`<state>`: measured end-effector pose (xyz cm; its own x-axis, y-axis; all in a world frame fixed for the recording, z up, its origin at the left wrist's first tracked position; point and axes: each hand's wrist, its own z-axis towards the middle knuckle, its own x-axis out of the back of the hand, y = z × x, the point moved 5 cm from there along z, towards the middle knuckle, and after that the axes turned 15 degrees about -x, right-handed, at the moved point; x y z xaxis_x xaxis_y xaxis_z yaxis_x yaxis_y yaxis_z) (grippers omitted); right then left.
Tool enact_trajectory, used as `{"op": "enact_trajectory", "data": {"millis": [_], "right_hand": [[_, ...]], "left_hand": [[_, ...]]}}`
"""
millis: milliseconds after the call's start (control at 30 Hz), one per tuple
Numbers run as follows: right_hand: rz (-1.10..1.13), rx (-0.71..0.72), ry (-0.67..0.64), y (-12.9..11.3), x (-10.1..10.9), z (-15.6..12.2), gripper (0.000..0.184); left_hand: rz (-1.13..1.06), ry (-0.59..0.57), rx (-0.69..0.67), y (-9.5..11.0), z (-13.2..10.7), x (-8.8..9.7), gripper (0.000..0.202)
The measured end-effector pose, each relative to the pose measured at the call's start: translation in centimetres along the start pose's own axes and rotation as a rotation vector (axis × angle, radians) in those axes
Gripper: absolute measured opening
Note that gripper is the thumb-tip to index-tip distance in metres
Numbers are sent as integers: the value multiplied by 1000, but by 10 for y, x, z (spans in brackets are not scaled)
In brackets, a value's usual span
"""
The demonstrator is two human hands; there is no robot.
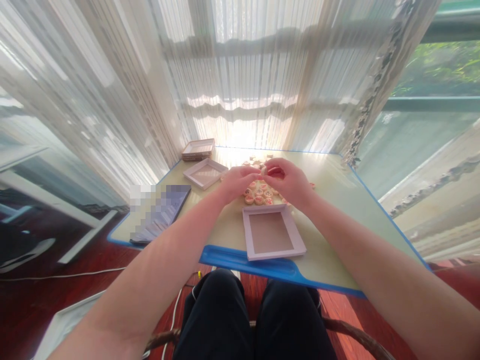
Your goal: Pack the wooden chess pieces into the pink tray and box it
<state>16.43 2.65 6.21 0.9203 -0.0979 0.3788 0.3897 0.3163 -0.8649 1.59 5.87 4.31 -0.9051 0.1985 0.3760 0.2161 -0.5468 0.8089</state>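
Note:
Over a pile of round wooden Chinese chess pieces point(258, 192), my right hand point(287, 179) pinches one Chinese chess piece point(264, 171) between thumb and fingers, raised on edge. My left hand point(241, 181) is beside it, palm down, fingers stretched toward that piece. Its fingertips come up close to the held piece; whether they touch it I cannot tell. The loose pieces bear red or dark characters, and some are hidden under my hands. Nearer to me lies a shallow pale box tray point(292, 230), with its inside bottom showing.
Another shallow tray point(205, 173) lies tilted at the left, with stacked boxes point(198, 149) behind it. A dark-edged folder or device point(170, 212), partly pixelated, rests on the table's left side. The table point(348, 200) has a blue rim, and curtains point(243, 75) hang behind it.

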Motion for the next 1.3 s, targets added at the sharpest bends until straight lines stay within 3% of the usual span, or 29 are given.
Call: {"op": "enact_trajectory", "data": {"millis": [133,400,567,767,1167,1300], "right_hand": [[-47,90,11,-1,-1,0,10],[-355,195,81,-2,1,1,8],[-356,168,91,-4,3,0,6],[-340,163,51,0,0,-1,9],[-490,220,57,5,-4,0,17],[-500,266,53,5,-4,-1,18]], "left_hand": [[-130,-45,57,-1,-1,-5,24],[-342,-31,118,-6,-1,-10,25],[-467,-1,166,-7,-1,-12,20],[-574,21,171,-10,-3,-10,35],[-574,-17,178,-7,-2,-10,32],[-434,-55,205,-10,-3,-9,25]]}}
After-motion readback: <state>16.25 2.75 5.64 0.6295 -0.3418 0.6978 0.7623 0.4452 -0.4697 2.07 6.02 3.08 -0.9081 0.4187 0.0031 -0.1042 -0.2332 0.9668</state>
